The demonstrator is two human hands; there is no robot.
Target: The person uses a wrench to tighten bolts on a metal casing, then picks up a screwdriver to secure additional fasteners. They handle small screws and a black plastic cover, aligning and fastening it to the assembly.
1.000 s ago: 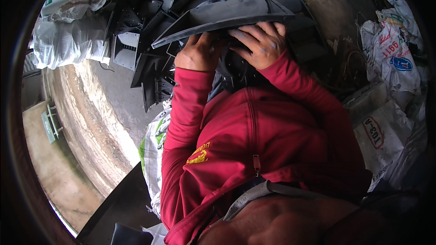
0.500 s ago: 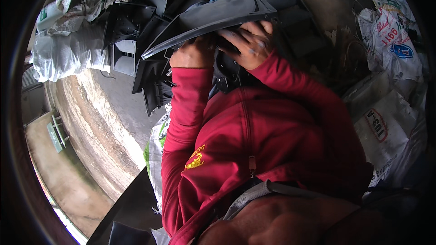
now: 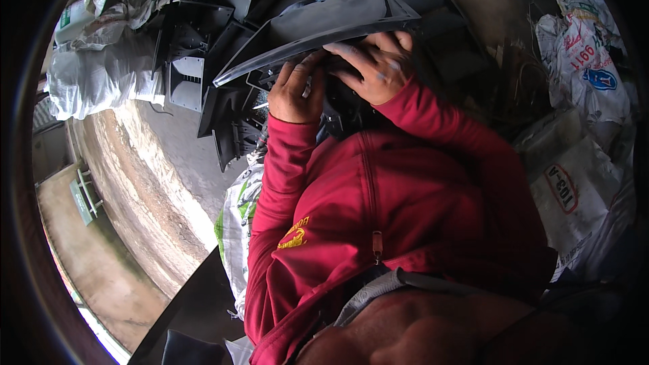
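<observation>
A large black plastic panel [image 3: 318, 23], tray-like with raised edges, is tilted in front of my chest. My right hand [image 3: 382, 71] grips its near edge towards the right end, with index finger and thumb reaching inward beneath the rim. Below the panel's middle, my left hand [image 3: 294, 98] is closed, its fingertips bent together under the rim. Something small and pale shows between its thumb and fingers, too small to name. Beneath both hands sits a darker black part [image 3: 341, 105], mostly hidden by the fingers and the shadow.
Several black plastic housings [image 3: 230, 115] are heaped at the left and beyond the panel. White sacks [image 3: 94, 81] stand at the far left, with more printed white sacks [image 3: 581, 61] at the right. A white and green sack [image 3: 236, 216] lies beside my left arm.
My left hand has drawn back a little towards me and turned, so its fingers now show. The panel has shifted slightly right; my right hand keeps its place on it.
</observation>
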